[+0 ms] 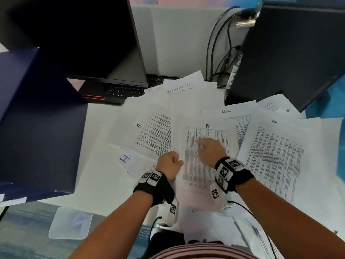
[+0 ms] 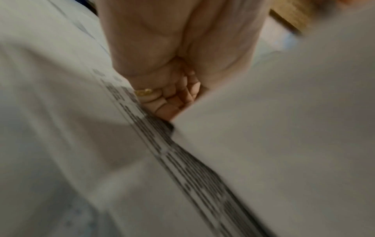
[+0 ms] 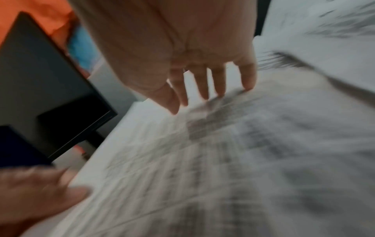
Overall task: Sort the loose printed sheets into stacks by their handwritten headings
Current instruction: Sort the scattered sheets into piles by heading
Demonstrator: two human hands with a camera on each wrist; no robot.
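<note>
1. Far left on the worktop (image 1: 100, 184) lies a sheet marked in blue ink (image 1: 130, 161); its heading looks like "IT", though it lies turned.
2. Just right of it, a printed sheet with a sideways heading (image 1: 149, 133) lies partly under the middle pile.
3. The left hand (image 1: 170, 162) is curled, its fingers (image 2: 162, 102) pinching the left edge of the "Hn" sheet (image 1: 197, 161).
4. That sheet's long axis runs near to far, heading at the far end.
5. The right hand (image 1: 211, 150) rests on its middle, fingers (image 3: 211, 83) spread and straight, tips touching the print.
6. Right of it lie an "Adam"-like sheet (image 1: 226, 112) and an "H2" sheet (image 1: 276, 156). I judge the right hand nearer to whichever stack matches.
</note>
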